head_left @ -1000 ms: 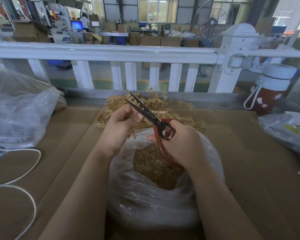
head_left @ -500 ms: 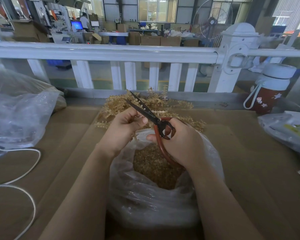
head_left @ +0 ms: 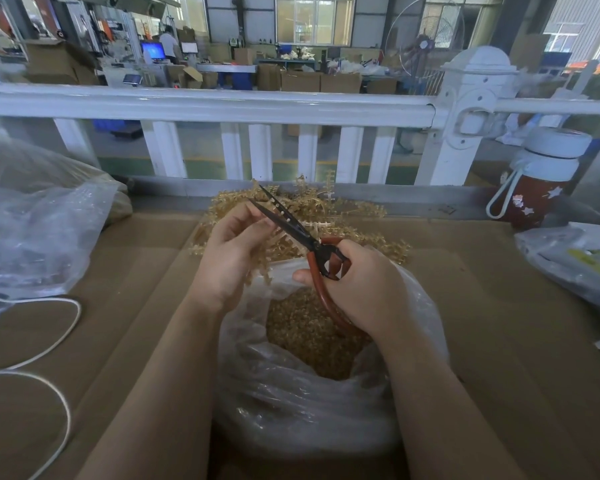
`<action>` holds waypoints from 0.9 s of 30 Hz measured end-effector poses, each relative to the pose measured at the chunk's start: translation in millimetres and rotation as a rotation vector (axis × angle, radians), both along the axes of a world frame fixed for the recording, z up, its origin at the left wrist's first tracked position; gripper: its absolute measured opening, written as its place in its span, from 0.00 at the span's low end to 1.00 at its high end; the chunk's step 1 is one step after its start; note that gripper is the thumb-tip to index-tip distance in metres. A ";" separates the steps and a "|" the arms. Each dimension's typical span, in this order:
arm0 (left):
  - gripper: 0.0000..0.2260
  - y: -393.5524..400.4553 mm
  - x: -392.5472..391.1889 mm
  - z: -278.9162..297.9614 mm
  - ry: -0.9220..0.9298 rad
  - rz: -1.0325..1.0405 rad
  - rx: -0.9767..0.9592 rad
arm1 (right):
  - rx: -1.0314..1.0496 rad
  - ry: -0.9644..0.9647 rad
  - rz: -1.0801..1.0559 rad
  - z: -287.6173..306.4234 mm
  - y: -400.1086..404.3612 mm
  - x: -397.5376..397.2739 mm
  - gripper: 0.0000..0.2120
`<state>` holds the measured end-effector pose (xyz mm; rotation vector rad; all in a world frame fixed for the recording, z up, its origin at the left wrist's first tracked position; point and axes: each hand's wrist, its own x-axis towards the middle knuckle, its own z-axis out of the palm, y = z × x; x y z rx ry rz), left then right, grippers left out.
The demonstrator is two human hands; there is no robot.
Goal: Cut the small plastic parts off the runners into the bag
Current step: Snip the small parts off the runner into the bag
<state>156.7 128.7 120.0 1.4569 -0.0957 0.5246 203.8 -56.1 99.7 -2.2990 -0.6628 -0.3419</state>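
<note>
Amber runner (head_left: 257,258) pinched in our left hand (head_left: 229,258) over the open bag (head_left: 312,393) on the desk (head_left: 499,323); our right hand (head_left: 357,289) grips the parted scissors (head_left: 291,226). We judge snipping underway; next, close blades at a part's stem.

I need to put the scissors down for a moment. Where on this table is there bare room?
Bare cardboard lies right of the open bag, before the flat packet and the bottle. There is another patch left of the bag, between the left forearm and the white cord. Behind the bag it is crowded with the runner pile.
</note>
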 end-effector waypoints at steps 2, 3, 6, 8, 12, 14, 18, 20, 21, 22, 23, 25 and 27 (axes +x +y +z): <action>0.10 0.3 1.0 -2.0 -0.003 0.049 0.050 | 0.001 0.001 0.002 0.7 -0.6 -0.5 0.29; 0.10 0.2 1.5 -2.9 -0.006 0.066 0.069 | 0.003 0.002 0.003 1.0 -1.2 -0.6 0.28; 0.08 0.3 1.6 -2.8 0.000 0.093 0.085 | -0.004 0.011 0.004 1.0 -2.1 -0.6 0.28; 0.08 0.1 0.4 -1.2 0.012 0.082 0.079 | -0.020 0.003 -0.005 0.8 -1.6 -0.6 0.27; 0.10 -0.6 -1.9 1.8 0.024 0.075 0.043 | -0.017 -0.019 -0.014 0.2 -0.8 -0.8 0.27; 0.12 -0.9 -2.8 2.8 0.022 0.057 0.029 | -0.012 -0.017 -0.013 0.2 -0.8 -1.1 0.27; 0.15 -2.5 -5.7 4.7 0.031 0.013 0.020 | -0.027 -0.022 -0.003 3.8 -1.8 -3.8 0.27; 0.15 -2.1 -5.5 4.2 0.039 -0.002 0.041 | -0.043 -0.030 -0.003 5.9 -3.5 -5.4 0.26; 0.14 -1.4 -5.2 3.6 0.046 -0.009 0.049 | -0.041 -0.026 0.000 6.5 -4.0 -5.9 0.27; 0.13 -0.6 -4.7 2.8 0.059 -0.010 0.055 | -0.035 -0.018 0.004 6.8 -4.3 -6.1 0.27; 0.11 0.3 -3.8 1.5 0.068 -0.008 0.058 | -0.028 -0.011 0.008 6.8 -4.3 -6.3 0.27; 0.07 1.3 -2.7 -0.6 0.088 0.007 0.076 | -0.022 -0.003 0.010 6.5 -3.4 -6.6 0.27; 0.07 0.8 -1.9 -1.5 0.105 0.014 0.086 | -0.024 -0.005 0.005 6.0 -2.6 -6.6 0.27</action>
